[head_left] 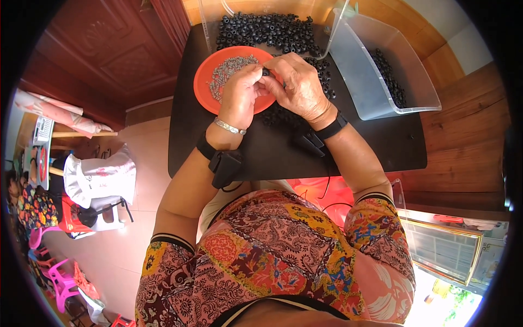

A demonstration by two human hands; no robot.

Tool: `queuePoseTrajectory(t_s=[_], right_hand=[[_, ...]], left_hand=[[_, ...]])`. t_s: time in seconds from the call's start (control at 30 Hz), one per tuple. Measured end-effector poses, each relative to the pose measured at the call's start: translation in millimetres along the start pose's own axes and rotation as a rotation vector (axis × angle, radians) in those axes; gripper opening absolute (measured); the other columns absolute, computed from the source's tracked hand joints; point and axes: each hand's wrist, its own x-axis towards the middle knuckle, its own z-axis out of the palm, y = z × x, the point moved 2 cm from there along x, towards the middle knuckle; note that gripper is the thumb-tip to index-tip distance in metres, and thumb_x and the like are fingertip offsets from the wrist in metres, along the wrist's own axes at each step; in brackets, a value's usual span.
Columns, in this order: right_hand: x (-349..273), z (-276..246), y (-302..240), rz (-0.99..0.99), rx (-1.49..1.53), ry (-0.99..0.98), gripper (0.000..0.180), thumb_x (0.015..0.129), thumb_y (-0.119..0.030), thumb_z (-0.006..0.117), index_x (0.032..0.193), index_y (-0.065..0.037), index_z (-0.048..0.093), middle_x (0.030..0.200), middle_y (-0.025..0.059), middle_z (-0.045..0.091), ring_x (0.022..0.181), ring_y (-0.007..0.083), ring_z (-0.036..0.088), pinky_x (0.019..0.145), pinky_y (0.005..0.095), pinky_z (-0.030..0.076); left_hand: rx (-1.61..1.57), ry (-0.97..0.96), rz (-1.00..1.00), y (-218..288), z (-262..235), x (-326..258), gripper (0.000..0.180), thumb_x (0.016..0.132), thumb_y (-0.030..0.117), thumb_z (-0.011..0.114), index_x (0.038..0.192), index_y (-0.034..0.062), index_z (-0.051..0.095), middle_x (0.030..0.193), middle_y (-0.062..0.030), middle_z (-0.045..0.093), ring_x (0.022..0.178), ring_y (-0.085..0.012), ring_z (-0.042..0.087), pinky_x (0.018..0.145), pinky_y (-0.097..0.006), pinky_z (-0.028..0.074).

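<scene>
Over the orange-red plate point(200, 90), both my hands meet at a small black part point(266, 72). My left hand point(239, 95) has it between thumb and fingers, its fingertips partly hidden. The fingers of my right hand point(299, 84) are closed against the same part from the other side; whether they also hold something smaller is hidden. Many tiny grey pieces point(224, 70) lie on the plate beneath. Behind the plate, a heap of black, ring-like parts point(267, 32) fills the clear bin, and loose ones point(283, 117) lie on the black table near my right wrist.
A translucent tub point(357, 82) with more black parts point(389, 76) stands at the table's right. The dark table point(381, 139) ends just before my body. A wooden panel is at right, a reddish door point(120, 54) at far left. Stools and a white bag point(103, 177) stand on the floor.
</scene>
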Motion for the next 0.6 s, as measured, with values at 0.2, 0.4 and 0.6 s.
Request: queuePoseTrajectory(t_s=[0.2,0.4,0.6], right_hand=[[-3,5,-1,-0.023,-0.077,-0.060,0.022,0.072,-0.008,0.070,0.091,-0.005,0.060,0.078,0.0097,0.061,0.073,0.0295,0.059,0.065,0.0360,0.050],[17,-24,0,-0.004,-0.227,0.118,0.019,0.074,-0.012,0.071,0.089,-0.006,0.062,0.079,0.0101,0.063,0.074,0.0289,0.061,0.066,0.0361,0.050],[30,-103,29,0.248,-0.839,0.554,0.022,0.075,-0.014,0.069,0.097,-0.008,0.065,0.095,0.0074,0.064,0.092,0.0268,0.058,0.082,0.0366,0.047]], left_hand=[[0.019,0.029,-0.006,-7,-6,3,0.017,0.091,0.017,0.047,0.087,0.0060,0.060,0.082,-0.0016,0.060,0.076,-0.0111,0.057,0.070,-0.026,0.045],[0.059,-0.003,0.001,3,-11,5,0.023,0.091,0.023,0.048,0.090,0.0041,0.061,0.081,-0.0041,0.062,0.075,-0.0133,0.058,0.069,-0.026,0.044],[-0.013,0.178,-0.100,7,-19,9,0.026,0.090,0.027,0.048,0.090,0.0033,0.061,0.080,-0.0054,0.062,0.072,-0.0161,0.059,0.068,-0.027,0.045]])
